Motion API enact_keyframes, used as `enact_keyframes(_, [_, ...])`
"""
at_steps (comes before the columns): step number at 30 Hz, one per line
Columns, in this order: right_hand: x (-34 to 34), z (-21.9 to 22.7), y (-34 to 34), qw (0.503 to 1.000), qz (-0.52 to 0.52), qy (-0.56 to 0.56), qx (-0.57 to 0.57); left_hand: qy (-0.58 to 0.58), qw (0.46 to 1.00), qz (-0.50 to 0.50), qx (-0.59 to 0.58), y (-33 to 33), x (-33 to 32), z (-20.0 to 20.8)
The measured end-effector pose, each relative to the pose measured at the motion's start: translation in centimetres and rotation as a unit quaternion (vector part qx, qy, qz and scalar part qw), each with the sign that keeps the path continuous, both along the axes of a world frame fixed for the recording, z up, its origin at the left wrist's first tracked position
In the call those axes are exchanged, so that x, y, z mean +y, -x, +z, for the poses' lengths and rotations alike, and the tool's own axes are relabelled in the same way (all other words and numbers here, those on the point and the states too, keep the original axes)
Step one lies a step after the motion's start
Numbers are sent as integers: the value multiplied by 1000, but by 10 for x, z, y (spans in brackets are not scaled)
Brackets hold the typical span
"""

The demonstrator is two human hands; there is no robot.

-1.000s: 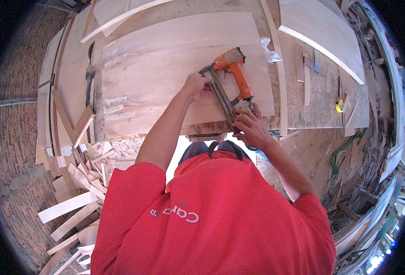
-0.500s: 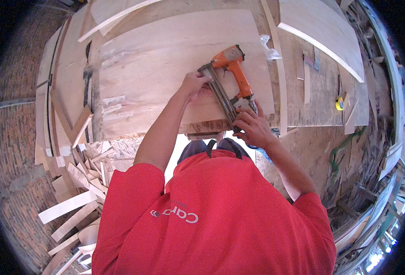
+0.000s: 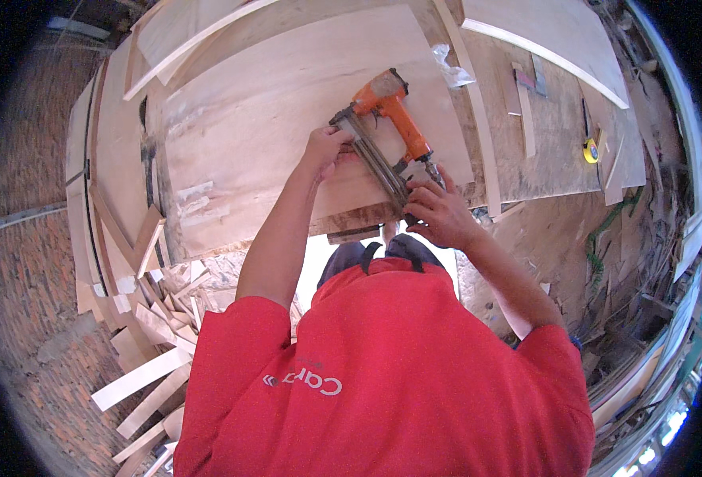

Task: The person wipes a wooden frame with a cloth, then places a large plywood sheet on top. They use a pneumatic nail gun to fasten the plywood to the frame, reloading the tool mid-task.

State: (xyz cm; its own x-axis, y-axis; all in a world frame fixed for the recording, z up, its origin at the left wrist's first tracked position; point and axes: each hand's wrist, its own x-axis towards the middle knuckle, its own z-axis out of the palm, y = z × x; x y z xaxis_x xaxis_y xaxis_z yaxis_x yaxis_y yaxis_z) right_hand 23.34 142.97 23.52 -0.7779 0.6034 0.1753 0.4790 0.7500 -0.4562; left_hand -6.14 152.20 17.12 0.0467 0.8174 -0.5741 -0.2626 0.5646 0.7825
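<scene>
An orange nail gun (image 3: 398, 119) with a long grey metal magazine lies tilted over a pale plywood sheet (image 3: 263, 87) on the workbench. My left hand (image 3: 327, 151) is closed at the magazine's front end, close to the gun's nose; some of its fingertips are hidden. At the magazine's rear end, just below the air fitting at the base of the handle, my right hand (image 3: 442, 213) has its fingers curled round the metal. Whether any nails are in the magazine cannot be made out.
Long wood strips (image 3: 478, 119) and another board (image 3: 541, 40) lie on the right. A yellow tape measure (image 3: 591, 151), a hatchet-like tool (image 3: 526, 79) and crumpled white plastic (image 3: 451, 67) are there too. Wood offcuts (image 3: 144, 378) pile up at lower left, beside a brick wall (image 3: 17, 302).
The whole view has shifted and turned slightly. Both hands keep their places on the nail gun, with only small shifts of the fingers.
</scene>
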Motion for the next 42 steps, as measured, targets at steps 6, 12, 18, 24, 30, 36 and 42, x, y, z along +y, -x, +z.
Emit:
enact_keyframes(6, [-12, -2, -9, 1000, -10, 0, 13, 45, 998, 36, -37, 0, 2, 1])
enact_keyframes(12, [-17, -3, -16, 1000, -19, -4, 12, 44, 997, 66, -11, -8, -1, -4])
enact_keyframes(18, [-5, 1, -6, 1000, -9, -4, -9, 53, 996, 60, -25, -5, -5, -6])
enact_keyframes(24, [20, 10, 5, 999, 18, 3, -47, 55, 997, 40, -29, -5, -5, -1])
enact_keyframes(30, [46, 16, 13, 992, 29, 29, -119, 47, 997, 27, -56, -2, -4, -9])
enact_keyframes(36, [50, 19, 14, 991, 22, 32, -131, 57, 987, 27, -147, 3, -6, -14])
enact_keyframes(42, [57, 7, 17, 996, 29, 5, -85, 58, 978, 53, -192, -2, -15, 0])
